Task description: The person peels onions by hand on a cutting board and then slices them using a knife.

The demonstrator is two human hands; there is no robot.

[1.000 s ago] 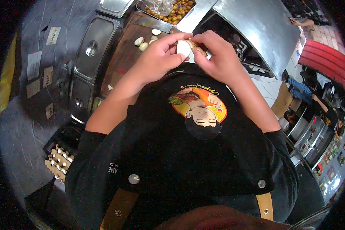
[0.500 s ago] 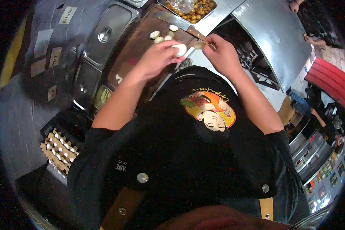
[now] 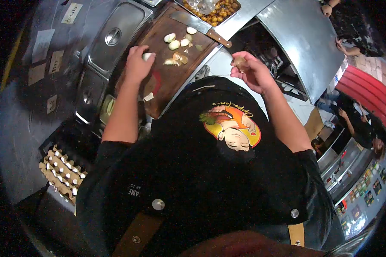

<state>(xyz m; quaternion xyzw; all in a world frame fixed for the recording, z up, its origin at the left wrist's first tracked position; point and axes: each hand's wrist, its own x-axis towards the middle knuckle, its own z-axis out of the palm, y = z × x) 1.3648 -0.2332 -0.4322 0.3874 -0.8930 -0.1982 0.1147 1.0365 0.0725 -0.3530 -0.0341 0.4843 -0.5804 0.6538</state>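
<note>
My left hand [image 3: 138, 63] is closed around a white peeled onion piece [image 3: 147, 56], over the left edge of the wooden cutting board [image 3: 158, 81]. On the board sit several pale onion pieces [image 3: 174, 44], with brownish peels [image 3: 181, 58] just below them. A knife [image 3: 201, 28] lies across the board's top, its wooden handle pointing right. Right of the board, my right hand [image 3: 254, 72] holds a thin brown onion peel [image 3: 241, 63] between thumb and curled fingers.
A metal tray [image 3: 239, 9] of small round brown items stands at the top. Lidded steel containers [image 3: 99, 64] line the board's left side. An egg carton [image 3: 61, 171] is at lower left. Other people [image 3: 351, 30] are at the right.
My hands have moved apart. My left hand has carried the white piece left over the board, and my right hand has come away with the peel. More peels now show on the board.
</note>
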